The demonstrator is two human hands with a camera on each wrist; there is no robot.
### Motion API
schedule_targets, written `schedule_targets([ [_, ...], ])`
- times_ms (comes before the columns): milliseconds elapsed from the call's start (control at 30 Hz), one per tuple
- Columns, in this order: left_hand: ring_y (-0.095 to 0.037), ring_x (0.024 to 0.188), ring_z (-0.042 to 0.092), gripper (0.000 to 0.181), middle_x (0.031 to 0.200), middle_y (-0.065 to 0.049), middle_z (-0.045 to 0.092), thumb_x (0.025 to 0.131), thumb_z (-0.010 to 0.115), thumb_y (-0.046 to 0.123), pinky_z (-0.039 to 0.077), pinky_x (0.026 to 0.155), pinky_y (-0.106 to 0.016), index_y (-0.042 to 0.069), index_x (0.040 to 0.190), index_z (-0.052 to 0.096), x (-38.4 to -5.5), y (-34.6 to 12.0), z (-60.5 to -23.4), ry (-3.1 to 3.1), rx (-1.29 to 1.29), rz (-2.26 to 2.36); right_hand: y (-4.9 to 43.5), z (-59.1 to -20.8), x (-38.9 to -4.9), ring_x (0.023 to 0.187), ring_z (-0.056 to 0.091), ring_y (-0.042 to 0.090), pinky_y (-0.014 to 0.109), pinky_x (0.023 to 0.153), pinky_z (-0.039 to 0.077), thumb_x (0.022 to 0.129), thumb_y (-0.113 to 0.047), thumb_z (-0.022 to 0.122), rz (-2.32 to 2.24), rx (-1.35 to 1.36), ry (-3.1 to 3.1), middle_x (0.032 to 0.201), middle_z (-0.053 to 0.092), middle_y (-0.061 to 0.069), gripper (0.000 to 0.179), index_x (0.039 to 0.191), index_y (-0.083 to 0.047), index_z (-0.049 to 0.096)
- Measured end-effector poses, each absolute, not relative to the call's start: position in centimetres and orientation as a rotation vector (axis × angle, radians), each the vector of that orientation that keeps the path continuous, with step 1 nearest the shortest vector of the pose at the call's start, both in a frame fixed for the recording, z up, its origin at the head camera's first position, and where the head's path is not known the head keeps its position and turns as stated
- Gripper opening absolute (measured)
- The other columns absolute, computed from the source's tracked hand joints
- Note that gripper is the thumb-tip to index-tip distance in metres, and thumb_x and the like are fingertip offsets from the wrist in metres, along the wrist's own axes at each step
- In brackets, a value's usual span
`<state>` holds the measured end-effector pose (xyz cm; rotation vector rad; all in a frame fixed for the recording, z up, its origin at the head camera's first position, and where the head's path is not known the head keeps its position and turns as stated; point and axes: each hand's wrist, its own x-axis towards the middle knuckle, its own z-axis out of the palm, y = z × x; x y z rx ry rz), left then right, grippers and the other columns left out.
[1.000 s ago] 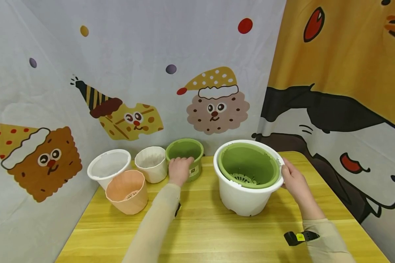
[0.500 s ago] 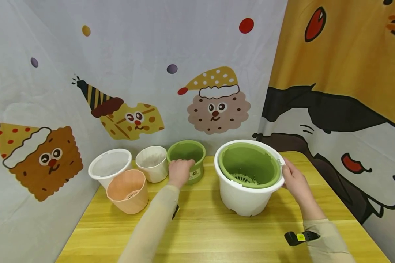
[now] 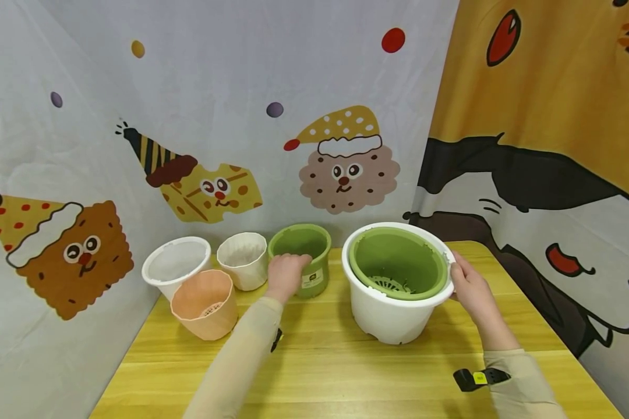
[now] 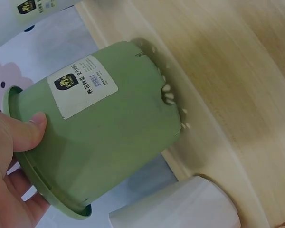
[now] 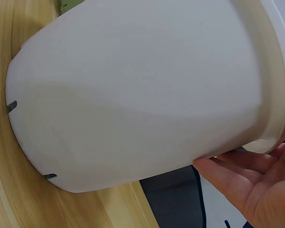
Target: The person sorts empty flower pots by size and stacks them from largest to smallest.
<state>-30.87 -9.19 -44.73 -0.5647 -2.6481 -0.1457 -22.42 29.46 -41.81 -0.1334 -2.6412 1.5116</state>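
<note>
My left hand (image 3: 286,276) grips the rim of a small green flower pot (image 3: 321,269); in the left wrist view its thumb (image 4: 31,134) lies on the outer wall below the rim. A label (image 4: 83,85) shows on that wall, and the pot's notched base is close over the tabletop. To its right stands a large white flower pot (image 3: 388,320), with another green pot (image 3: 398,256) nested inside. My right hand (image 3: 472,291) holds the white pot's rim at the right, its fingers (image 5: 223,178) under the lip and against the outer wall.
At the left of the wooden table (image 3: 346,372) stand a peach pot (image 3: 209,326), a white round pot (image 3: 170,288) behind it and a cream fluted pot (image 3: 248,276). A printed cloth (image 3: 215,70) hangs right behind the table.
My left hand has drawn the small green pot slightly toward me and to the right, away from the cream pot. The right hand and the white pot have stayed in place.
</note>
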Motion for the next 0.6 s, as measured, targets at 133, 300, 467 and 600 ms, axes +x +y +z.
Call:
schedule_targets([
  [133,-0.026,0.07,0.064,0.034,0.077,0.0,0.072,0.078,0.066,-0.002,0.052,0.066,-0.043,0.023,0.101,0.074,-30.9,-9.2,-44.4,-2.584,-0.582,-0.159,29.4,-41.8,-22.4,0.12,0.05,0.041,0.032,0.08,0.058,0.106,-0.041,0.021,1.53,-0.131,-2.631,0.154,0.028,0.031,0.063,0.158,-0.006,0.018],
  [300,-0.026,0.068,0.063,0.042,0.074,0.002,0.07,0.072,0.067,-0.008,0.052,0.066,-0.043,0.022,0.1,0.074,-30.8,-9.3,-43.8,-2.545,-0.601,-0.163,29.4,-41.8,-22.4,0.12,0.05,0.041,0.031,0.079,0.058,0.106,-0.04,0.022,1.539,-0.127,-2.624,0.153,0.028,0.031,0.062,0.158,-0.005,0.018],
  [467,-0.027,0.07,0.065,0.049,0.079,0.0,0.073,0.068,0.072,-0.01,0.053,0.068,-0.044,0.019,0.106,0.075,-30.5,-9.5,-42.9,-2.488,-0.642,-0.211,29.4,-41.8,-22.3,0.119,0.05,0.041,0.031,0.079,0.058,0.106,-0.041,0.022,1.53,-0.132,-2.626,0.153,0.03,0.031,0.063,0.158,-0.006,0.018],
  [600,-0.026,0.069,0.065,0.051,0.08,-0.001,0.074,0.065,0.072,-0.012,0.053,0.067,-0.043,0.017,0.107,0.076,-30.4,-9.8,-42.2,-2.418,-0.678,-0.236,29.4,-41.8,-22.3,0.119,0.051,0.041,0.03,0.079,0.058,0.106,-0.042,0.022,1.533,-0.125,-2.623,0.153,0.03,0.031,0.063,0.158,-0.007,0.018],
])
